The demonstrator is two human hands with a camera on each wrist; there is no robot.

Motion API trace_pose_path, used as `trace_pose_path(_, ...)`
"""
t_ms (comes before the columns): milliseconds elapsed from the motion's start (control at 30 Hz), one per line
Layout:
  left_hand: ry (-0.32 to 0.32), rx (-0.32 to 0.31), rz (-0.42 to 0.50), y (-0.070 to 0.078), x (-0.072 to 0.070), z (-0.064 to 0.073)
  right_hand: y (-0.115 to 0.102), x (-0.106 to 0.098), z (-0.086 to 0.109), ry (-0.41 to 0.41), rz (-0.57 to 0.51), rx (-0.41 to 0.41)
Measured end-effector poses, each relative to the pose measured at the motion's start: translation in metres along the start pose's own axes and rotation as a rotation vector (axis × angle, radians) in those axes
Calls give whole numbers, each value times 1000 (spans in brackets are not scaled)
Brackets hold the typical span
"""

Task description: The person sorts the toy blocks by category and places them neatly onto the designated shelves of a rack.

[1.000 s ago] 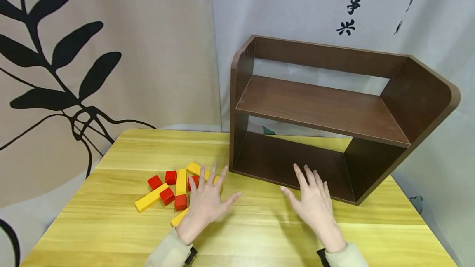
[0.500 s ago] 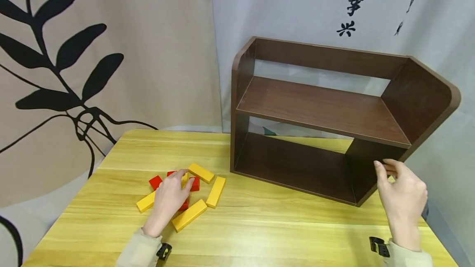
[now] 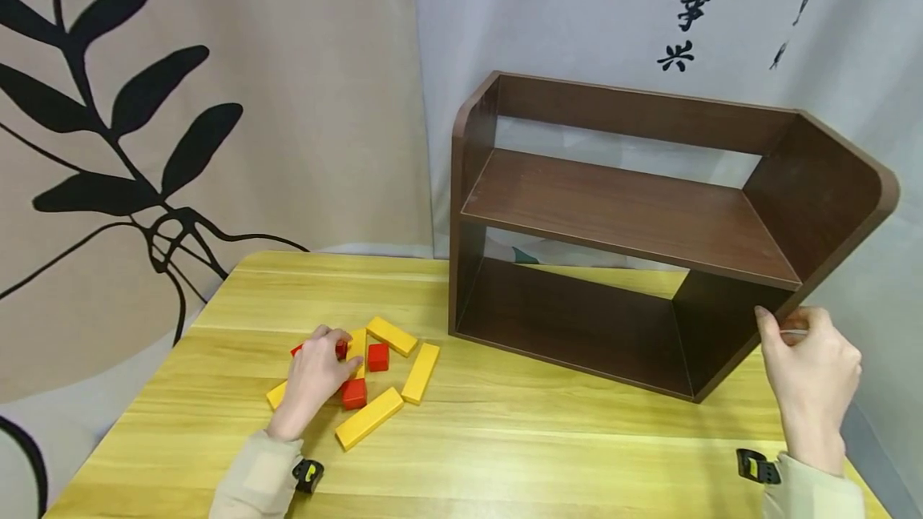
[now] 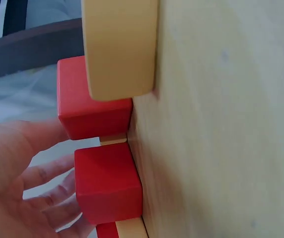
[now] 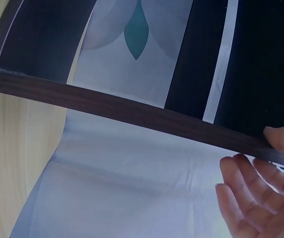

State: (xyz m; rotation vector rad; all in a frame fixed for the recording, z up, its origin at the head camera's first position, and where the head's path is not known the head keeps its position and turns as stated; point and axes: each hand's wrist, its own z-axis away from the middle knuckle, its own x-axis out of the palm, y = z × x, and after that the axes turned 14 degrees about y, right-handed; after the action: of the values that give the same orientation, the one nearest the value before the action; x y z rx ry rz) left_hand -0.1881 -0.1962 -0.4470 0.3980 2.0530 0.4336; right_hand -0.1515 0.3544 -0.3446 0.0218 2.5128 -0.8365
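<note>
In the head view, my left hand (image 3: 312, 379) is down among loose wooden blocks on the left of the table, thumb and forefinger apart on either side of a red cube (image 3: 341, 349). The left wrist view has the curved fingers behind a red cube (image 4: 108, 183), with the thumb beside another; a yellow block (image 4: 119, 44) overlaps that one. My right hand (image 3: 815, 367) grips the front edge of the dark brown bookshelf's (image 3: 620, 207) right side panel. In the right wrist view, the thumb (image 5: 283, 139) lies over the panel edge and the fingers curl up from its other side.
Nearer the table's middle lie yellow blocks (image 3: 369, 419) and red cubes (image 3: 378, 357). The two-tier bookshelf stands angled on the wooden table (image 3: 519, 447). Close behind hang a beige cloth (image 3: 324, 102) with a plant print and a pale cloth with black characters.
My left hand has moved left from above the blocks and lowered among them. My right hand has swung right, from before the bookshelf to its right side panel, and taken hold there.
</note>
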Motion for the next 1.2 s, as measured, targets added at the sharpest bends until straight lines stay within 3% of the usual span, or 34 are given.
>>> trace_pose_path(300, -65, 10, 41, -2, 3, -1, -1, 2, -3, -23, 9, 34)
trace_pose_path(633, -206, 50, 128, -11, 7, -6, 0, -2, -4, -74, 27, 58)
trace_pose_path(733, -243, 60, 116, -12, 7, -7, 0, -3, -4, -75, 28, 62)
trace_pose_path(933, -261, 32, 26, -11, 5, -8, 0, -5, -5, -77, 10, 22)
trace_pose_path(1200, -235, -30, 89, -14, 2, -8, 0, -6, -6, -82, 22, -84)
